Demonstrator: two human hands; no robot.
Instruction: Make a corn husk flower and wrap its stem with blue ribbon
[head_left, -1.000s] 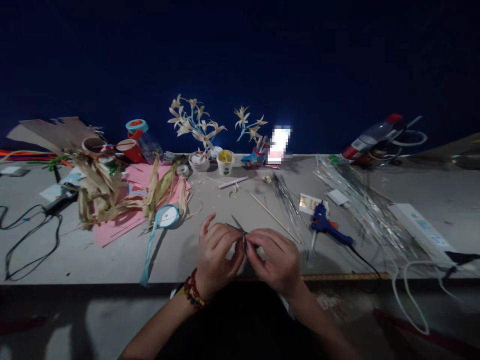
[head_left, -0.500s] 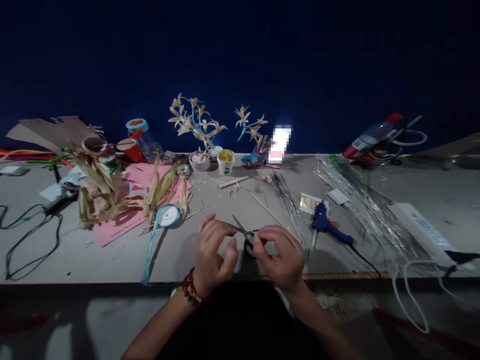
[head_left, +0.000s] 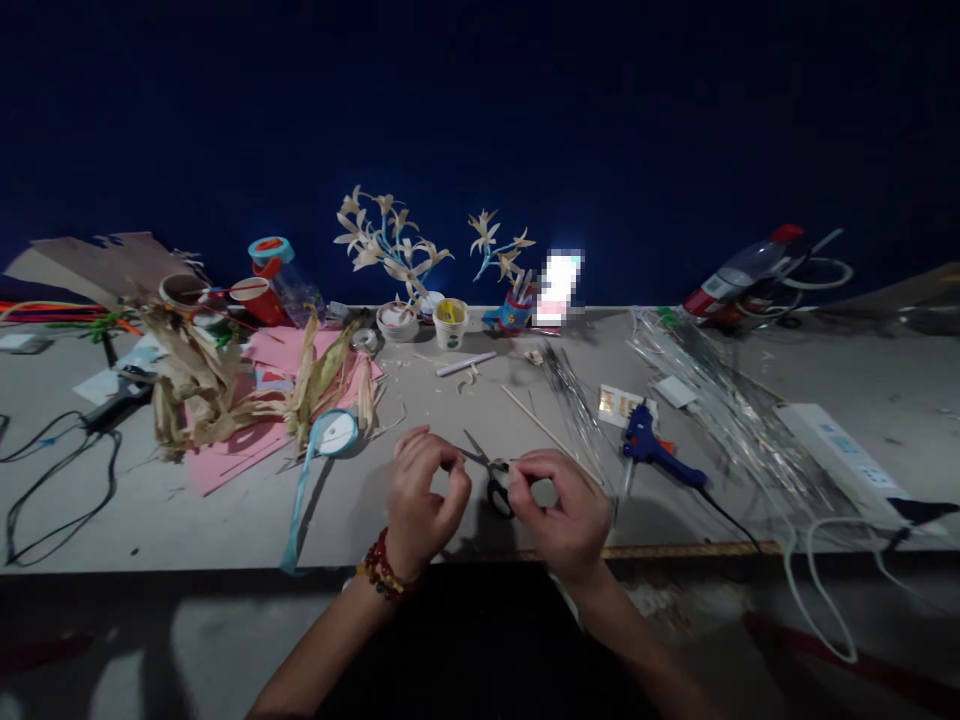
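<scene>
Head view: left hand [head_left: 424, 490] and right hand [head_left: 564, 512] are pinched closed, contents, if any, unclear. Either could be nicked if lowered onto the scissors [head_left: 490, 468] between.

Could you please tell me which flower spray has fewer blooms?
The right spray, nearer the glowing screen; it has only a few blooms, the left spray clearly more.
</scene>
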